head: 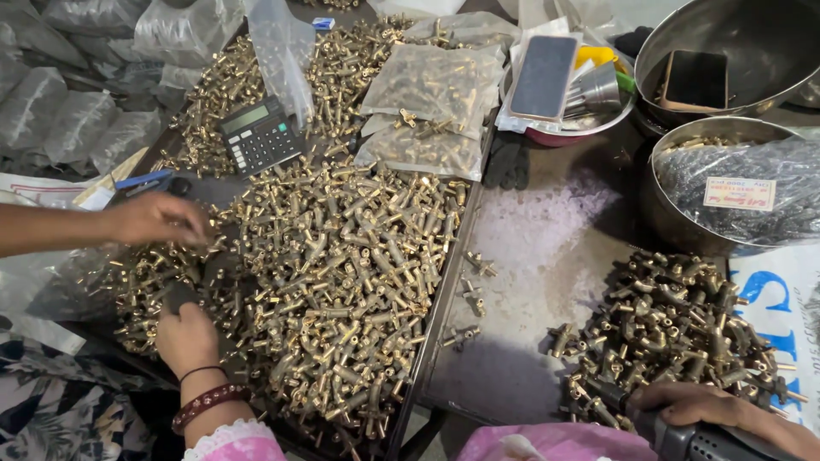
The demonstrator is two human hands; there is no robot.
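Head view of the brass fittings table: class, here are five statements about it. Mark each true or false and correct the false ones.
1. A calculator lies among the brass fittings. True.
2. The phone lies on the calculator. False: it rests across a bowl at the far side, apart from the calculator.
3. The left hand has bracelets at its wrist. True.
4. The right hand is in the big bright pile. False: it is beside the smaller, darker pile on the right.
5. The steel basin is empty. False: it holds a bag of dark parts with a label.
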